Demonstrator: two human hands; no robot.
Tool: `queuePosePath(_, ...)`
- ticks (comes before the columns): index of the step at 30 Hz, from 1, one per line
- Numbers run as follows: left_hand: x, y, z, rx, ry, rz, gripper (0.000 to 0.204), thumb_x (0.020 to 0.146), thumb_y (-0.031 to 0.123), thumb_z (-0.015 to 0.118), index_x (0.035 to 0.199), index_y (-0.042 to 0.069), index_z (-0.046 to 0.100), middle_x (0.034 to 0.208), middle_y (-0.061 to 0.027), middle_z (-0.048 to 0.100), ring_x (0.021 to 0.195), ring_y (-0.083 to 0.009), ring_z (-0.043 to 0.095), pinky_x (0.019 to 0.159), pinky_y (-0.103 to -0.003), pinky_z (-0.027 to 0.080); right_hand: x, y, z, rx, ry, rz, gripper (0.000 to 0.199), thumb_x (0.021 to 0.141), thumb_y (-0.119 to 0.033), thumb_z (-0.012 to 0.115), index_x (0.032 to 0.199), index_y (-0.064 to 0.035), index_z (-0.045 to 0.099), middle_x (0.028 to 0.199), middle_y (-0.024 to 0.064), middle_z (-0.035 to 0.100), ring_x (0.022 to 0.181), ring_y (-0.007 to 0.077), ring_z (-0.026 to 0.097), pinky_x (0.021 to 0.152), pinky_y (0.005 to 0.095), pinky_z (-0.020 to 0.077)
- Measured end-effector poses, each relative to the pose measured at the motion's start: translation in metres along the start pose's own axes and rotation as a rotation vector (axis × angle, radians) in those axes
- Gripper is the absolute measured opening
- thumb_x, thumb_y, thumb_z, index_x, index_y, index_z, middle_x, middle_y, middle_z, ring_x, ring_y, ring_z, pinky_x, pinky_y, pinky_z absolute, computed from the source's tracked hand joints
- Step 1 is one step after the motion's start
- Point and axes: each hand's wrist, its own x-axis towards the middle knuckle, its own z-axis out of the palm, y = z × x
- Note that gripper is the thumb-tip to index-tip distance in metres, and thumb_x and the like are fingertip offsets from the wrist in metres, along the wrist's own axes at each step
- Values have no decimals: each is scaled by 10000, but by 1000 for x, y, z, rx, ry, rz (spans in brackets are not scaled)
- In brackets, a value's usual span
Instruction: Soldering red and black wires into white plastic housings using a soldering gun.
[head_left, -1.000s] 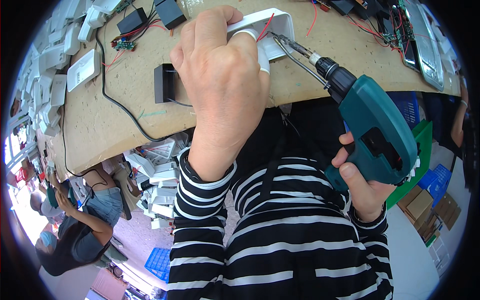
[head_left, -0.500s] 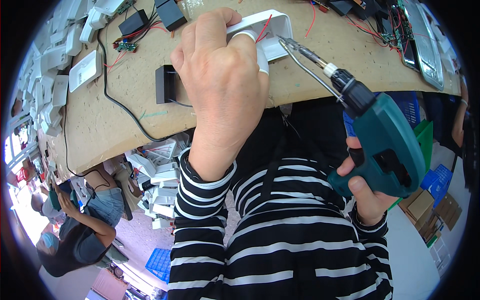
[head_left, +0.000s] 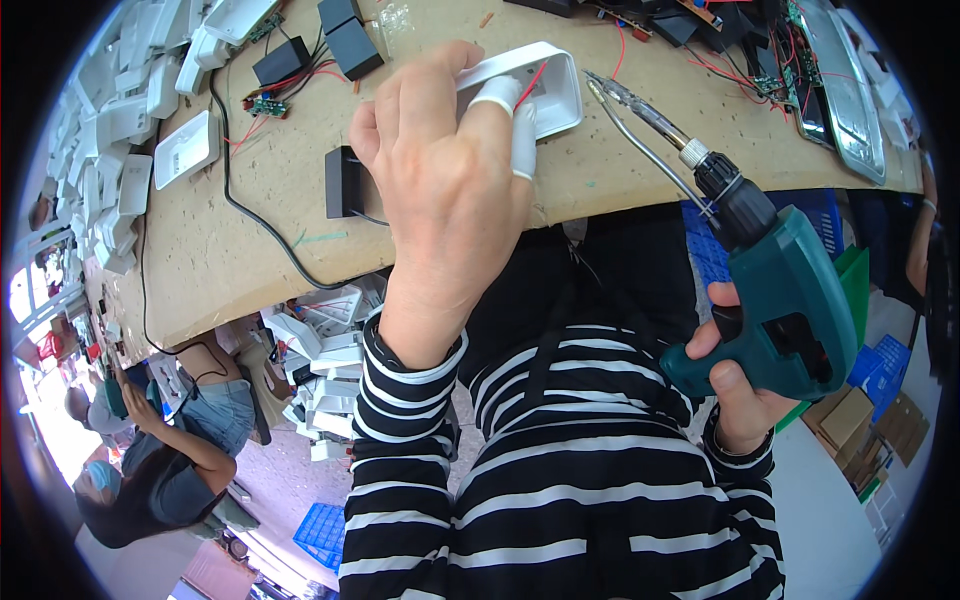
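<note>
— Pulled back, that's what the green cordless screwdriver (head_left: 780,300) has done: a second ago its long bit was in at the mouth of the white rectangular plastic housing (head_left: 545,85), and now the tip sits clear of it, just to the housing's right.

— And the hands?

— Left hand (head_left: 450,190) lies flat over the housing, fingers curled on its near wall, pressing it to the brown fibreboard bench (head_left: 250,260); one finger wears a white rubber cot (head_left: 520,125). That hand hasn't shifted. Right hand (head_left: 735,385) is wrapped round the screwdriver's grip, below and right of the housing, off the bench edge.

— So that fastening looks finished?

— My guess only; with the bit out, the housing seems free to be turned or set aside.

— What can't you see?

— The housing's inside, mostly: the palm covers it, only a red wire (head_left: 533,82) shows. Any screw is too small to make out. Left of the housing a small black box (head_left: 340,182) and black cable (head_left: 250,220) lie on the bench. Beyond the housing, circuit boards run out of frame.
</note>
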Motion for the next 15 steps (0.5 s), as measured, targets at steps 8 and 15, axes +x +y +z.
queuePosePath(8, -2, 14, -15, 146, -100, 14, 221, 694, 80, 638, 902, 7, 627, 1071, -117, 523, 927, -237, 484, 821, -356, 316, 2, -4, -1, -19, 38, 34, 624, 735, -143, 660, 1235, 67, 348, 1044, 240, 546, 684, 178, 595, 599, 270, 501)
queuePosePath(15, -8, 6, -10, -38, -1, 103, 289, 643, 15, 591, 929, 12, 636, 904, -64, 534, 770, -197, 497, 699, -314, 350, 5, -2, 1, -2, 94, 16, 614, 733, -132, 637, 1233, 69, 343, 1030, 240, 545, 673, 183, 595, 575, 263, 500)
